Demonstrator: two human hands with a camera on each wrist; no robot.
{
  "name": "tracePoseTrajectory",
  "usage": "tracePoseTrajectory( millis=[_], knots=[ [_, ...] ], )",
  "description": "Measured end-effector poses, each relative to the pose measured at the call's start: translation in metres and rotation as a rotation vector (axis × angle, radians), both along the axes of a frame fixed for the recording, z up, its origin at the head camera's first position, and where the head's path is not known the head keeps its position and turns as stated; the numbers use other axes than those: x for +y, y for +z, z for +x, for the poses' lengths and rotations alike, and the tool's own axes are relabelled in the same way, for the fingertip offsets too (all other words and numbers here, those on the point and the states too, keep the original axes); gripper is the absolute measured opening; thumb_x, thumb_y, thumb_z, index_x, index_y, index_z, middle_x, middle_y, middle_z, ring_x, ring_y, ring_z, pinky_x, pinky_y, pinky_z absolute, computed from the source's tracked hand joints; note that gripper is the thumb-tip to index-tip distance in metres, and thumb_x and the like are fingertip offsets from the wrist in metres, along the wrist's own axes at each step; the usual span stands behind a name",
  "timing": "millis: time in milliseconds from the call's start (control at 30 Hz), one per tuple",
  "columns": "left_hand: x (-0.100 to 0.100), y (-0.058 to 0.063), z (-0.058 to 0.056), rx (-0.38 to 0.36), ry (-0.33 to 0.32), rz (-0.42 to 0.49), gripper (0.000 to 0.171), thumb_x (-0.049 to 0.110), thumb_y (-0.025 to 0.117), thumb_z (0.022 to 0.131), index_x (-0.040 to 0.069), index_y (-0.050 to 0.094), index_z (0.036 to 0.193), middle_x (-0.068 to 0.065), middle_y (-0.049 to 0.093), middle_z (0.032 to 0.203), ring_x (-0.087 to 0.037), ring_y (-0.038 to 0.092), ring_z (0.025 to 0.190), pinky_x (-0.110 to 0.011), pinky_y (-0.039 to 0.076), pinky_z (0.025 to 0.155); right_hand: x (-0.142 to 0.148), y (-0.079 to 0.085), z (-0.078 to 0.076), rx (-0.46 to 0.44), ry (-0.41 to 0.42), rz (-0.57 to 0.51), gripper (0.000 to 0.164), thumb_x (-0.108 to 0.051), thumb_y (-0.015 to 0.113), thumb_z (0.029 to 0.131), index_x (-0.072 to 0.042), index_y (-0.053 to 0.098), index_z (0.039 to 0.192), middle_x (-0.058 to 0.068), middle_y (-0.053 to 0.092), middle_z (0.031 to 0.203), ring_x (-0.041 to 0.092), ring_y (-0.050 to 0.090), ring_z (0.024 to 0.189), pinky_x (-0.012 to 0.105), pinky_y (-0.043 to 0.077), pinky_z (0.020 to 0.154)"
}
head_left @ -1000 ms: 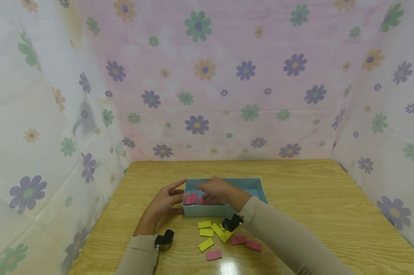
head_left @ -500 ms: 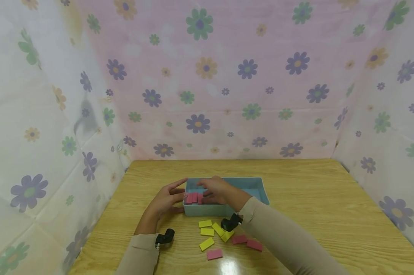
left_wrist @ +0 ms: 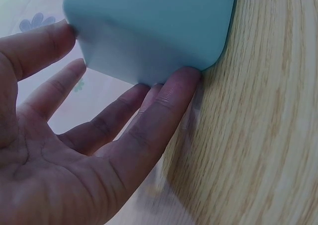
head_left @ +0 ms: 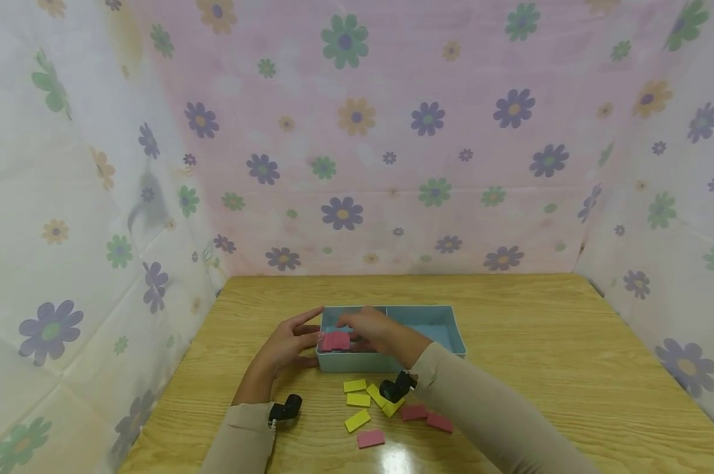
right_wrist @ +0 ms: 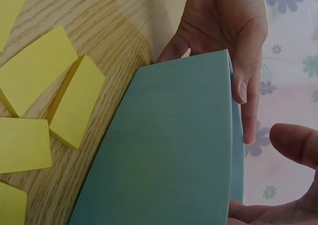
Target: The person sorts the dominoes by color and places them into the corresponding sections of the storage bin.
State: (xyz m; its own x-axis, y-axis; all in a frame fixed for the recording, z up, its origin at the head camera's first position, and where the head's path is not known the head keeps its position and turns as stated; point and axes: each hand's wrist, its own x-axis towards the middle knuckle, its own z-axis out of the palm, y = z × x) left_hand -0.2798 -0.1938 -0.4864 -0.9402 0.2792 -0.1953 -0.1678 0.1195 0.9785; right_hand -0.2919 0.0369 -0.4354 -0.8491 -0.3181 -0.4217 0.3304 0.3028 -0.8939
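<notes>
A pale blue box (head_left: 357, 362) with a divider stands on the table. My left hand (head_left: 288, 342) spreads its fingers around the box's left end; in the left wrist view its fingertips (left_wrist: 184, 78) touch the end wall near the table. My right hand (head_left: 374, 327) reaches into the left compartment, its lower fingers beside the pink blocks (head_left: 336, 341) along the left front. In the right wrist view one right finger (right_wrist: 293, 140) is raised apart from the box, while the front wall hides the other fingertips.
Several yellow blocks (head_left: 357, 420) lie in front of the box, some under the right wrist's camera. Three pink blocks (head_left: 371, 439) lie nearer on the wooden table (head_left: 528, 342). A flowered cloth (head_left: 392, 217) surrounds the table's back and sides.
The pink block by my right fingers has shifted left against the others in the box. My right hand has moved slightly left; the left hand stays at the box's end.
</notes>
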Motion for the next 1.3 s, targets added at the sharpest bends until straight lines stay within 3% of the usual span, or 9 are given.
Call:
tracePoseTrajectory(
  millis=[200,367,567,833,1067,1300],
  knots=[
    [0.001,0.000,0.000,-0.011,0.013,-0.001,0.062,0.019,0.072,0.099,0.036,0.050,0.154,-0.023,0.046,0.155,-0.035,0.062,0.126,-0.052,0.063,0.082,0.000,0.002,0.000,-0.008,-0.020,-0.024,0.048,-0.027,0.068,0.097,-0.002,0.062,0.138,0.021,0.049,0.149,0.039,0.054,0.131,0.045,0.059,0.092],
    [0.000,0.000,0.000,-0.014,0.009,0.000,0.063,0.020,0.073,0.099,0.036,0.050,0.154,-0.023,0.046,0.155,-0.036,0.061,0.128,-0.052,0.063,0.083,-0.001,0.001,0.000,-0.010,-0.022,-0.028,0.055,-0.026,0.068,0.097,0.000,0.054,0.144,0.023,0.049,0.149,0.041,0.054,0.131,0.047,0.058,0.094],
    [0.000,0.000,0.000,-0.016,0.010,0.001,0.062,0.019,0.072,0.099,0.036,0.049,0.155,-0.023,0.046,0.155,-0.036,0.061,0.127,-0.052,0.063,0.083,-0.001,0.000,0.000,-0.003,-0.009,-0.036,0.048,-0.026,0.066,0.098,-0.001,0.060,0.138,0.024,0.048,0.150,0.041,0.054,0.131,0.049,0.057,0.097],
    [0.000,-0.001,-0.001,-0.024,0.008,0.011,0.062,0.018,0.071,0.100,0.036,0.049,0.155,-0.023,0.047,0.155,-0.036,0.062,0.127,-0.052,0.062,0.084,0.007,0.001,-0.004,0.014,0.016,-0.050,0.053,-0.027,0.067,0.098,0.002,0.057,0.141,0.027,0.047,0.147,0.040,0.057,0.122,0.052,0.054,0.099],
    [0.000,-0.001,-0.001,-0.025,0.009,0.014,0.062,0.017,0.071,0.100,0.037,0.048,0.155,-0.022,0.047,0.154,-0.036,0.063,0.126,-0.053,0.062,0.084,0.020,0.004,-0.003,0.012,0.006,-0.122,0.050,-0.024,0.065,0.101,0.004,0.056,0.141,0.031,0.048,0.148,0.045,0.058,0.127,0.054,0.051,0.106],
    [0.001,-0.001,-0.001,-0.011,0.008,0.006,0.063,0.017,0.070,0.100,0.035,0.047,0.156,-0.023,0.048,0.154,-0.038,0.063,0.126,-0.053,0.062,0.084,0.039,0.011,0.005,0.040,0.059,-0.220,0.053,-0.023,0.057,0.107,0.007,0.046,0.150,0.030,0.048,0.152,0.046,0.054,0.135,0.053,0.048,0.112]
  ],
)
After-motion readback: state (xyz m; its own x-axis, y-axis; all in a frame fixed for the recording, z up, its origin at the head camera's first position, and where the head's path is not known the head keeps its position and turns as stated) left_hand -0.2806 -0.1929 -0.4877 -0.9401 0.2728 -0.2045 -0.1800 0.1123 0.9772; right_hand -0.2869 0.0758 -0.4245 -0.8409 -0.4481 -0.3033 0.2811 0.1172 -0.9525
